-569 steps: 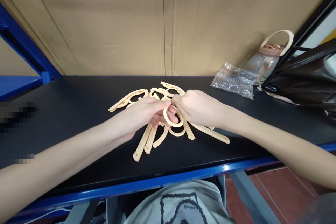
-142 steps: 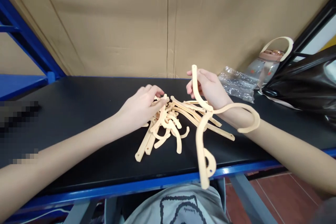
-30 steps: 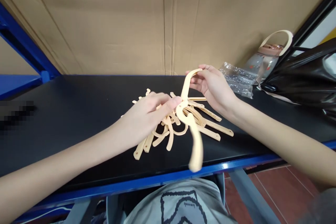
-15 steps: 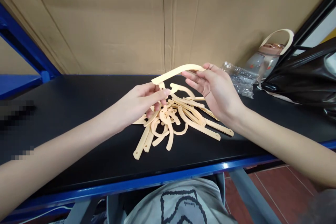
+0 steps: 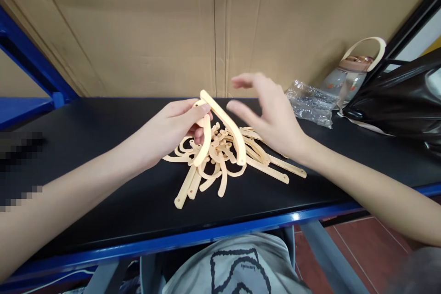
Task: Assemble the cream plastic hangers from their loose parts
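Observation:
Curved pale wooden strips (image 5: pixel 205 142) hang from my left hand (image 5: pixel 184 121), pinched between thumb and fingers over the pile. A longer strip bent at its lower end (image 5: pixel 229 124) slants down to the right from the same grip; whether it is joined to the others I cannot tell. My right hand (image 5: pixel 268 110) is raised to the right of these pieces, thumb and fingers apart, touching nothing and slightly blurred. Below both hands lies a loose pile of pale wooden strips (image 5: pixel 222 174), some straight, some curved, several with a small hole near the end.
The pile rests on a black tabletop (image 5: pixel 113 197) with a blue front edge (image 5: pixel 193 236). A cardboard wall (image 5: pixel 148 32) closes off the back. Toward the right are a crumpled clear plastic bag (image 5: pixel 310 105), a handled bottle (image 5: pixel 349 76) and a shiny black bag (image 5: pixel 403 96).
My right hand has let go of the long curved strip and opened. That strip has swung from pointing up and right to hanging downward from my left hand.

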A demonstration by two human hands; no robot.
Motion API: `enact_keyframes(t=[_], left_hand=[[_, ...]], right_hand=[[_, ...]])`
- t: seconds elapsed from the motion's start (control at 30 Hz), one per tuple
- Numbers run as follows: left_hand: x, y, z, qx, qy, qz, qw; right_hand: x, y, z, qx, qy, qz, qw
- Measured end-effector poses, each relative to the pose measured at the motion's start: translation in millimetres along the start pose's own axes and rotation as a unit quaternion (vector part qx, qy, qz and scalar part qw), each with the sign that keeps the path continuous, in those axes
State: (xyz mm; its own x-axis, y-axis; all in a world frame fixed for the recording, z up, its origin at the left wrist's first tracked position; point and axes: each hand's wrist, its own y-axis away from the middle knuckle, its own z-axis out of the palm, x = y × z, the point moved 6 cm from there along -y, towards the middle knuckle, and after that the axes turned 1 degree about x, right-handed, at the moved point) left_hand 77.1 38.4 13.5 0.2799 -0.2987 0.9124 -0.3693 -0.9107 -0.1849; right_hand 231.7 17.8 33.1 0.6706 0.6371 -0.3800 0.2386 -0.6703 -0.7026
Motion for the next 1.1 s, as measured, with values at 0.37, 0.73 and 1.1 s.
enact_keyframes(t=[0.37, 0.73, 1.1], left_hand=[[0.7, 7.2, 17.0, -0.076, -0.007, -0.024, 0.997], [14.0, 13.6, 13.9, -0.051, -0.092, 0.024, 0.994], [-3.1, -0.3, -1.3, -0.032, -0.351, 0.042, 0.935]], right_hand=[[-18.1, 13.5, 16.8, -0.127, 0.041, -0.026, 0.991], [-15.3, 8.6, 23.2, -0.105, 0.226, -0.051, 0.967], [69.4, -20.1, 5.0, -0.141, 0.131, 0.102, 0.976]])
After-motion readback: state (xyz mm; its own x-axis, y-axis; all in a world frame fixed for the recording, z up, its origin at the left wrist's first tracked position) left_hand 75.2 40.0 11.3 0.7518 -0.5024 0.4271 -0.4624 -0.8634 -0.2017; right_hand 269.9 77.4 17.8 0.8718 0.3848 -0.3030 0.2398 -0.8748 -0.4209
